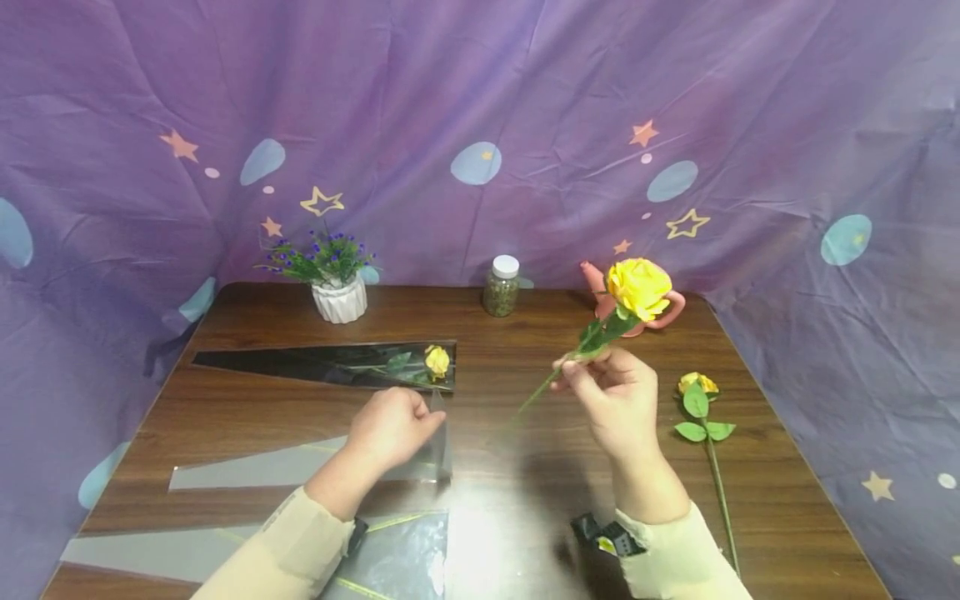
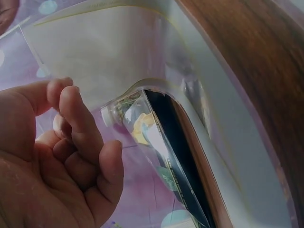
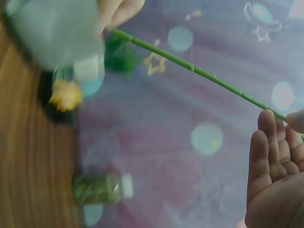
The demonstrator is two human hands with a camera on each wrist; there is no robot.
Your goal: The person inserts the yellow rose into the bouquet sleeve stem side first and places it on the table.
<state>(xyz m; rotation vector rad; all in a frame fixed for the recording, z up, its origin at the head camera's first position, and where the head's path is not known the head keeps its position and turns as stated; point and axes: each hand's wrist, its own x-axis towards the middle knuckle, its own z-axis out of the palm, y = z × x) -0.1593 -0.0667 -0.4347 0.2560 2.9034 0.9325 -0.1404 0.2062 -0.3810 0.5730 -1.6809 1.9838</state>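
My right hand (image 1: 621, 404) pinches the green stem (image 3: 204, 73) of a yellow rose (image 1: 637, 287) between thumb and fingers. The bloom is tilted up to the right, and the stem slants down toward the left hand. At the centre left, my left hand (image 1: 393, 425) pinches the raised mouth of a clear flower sleeve (image 1: 258, 468). In the left wrist view the sleeve's clear sheet (image 2: 104, 57) rises at the thumb and fingertips. Behind that hand, a black-backed sleeve (image 1: 255, 365) holds another yellow rose (image 1: 437, 362).
A further sleeve (image 1: 405, 554) lies at the front left, under the left forearm. Another yellow rose (image 1: 697, 385) lies at the right. A white pot (image 1: 341, 300) of purple flowers, a lidded jar (image 1: 500, 293) and a pink watering can (image 1: 675, 312) line the back.
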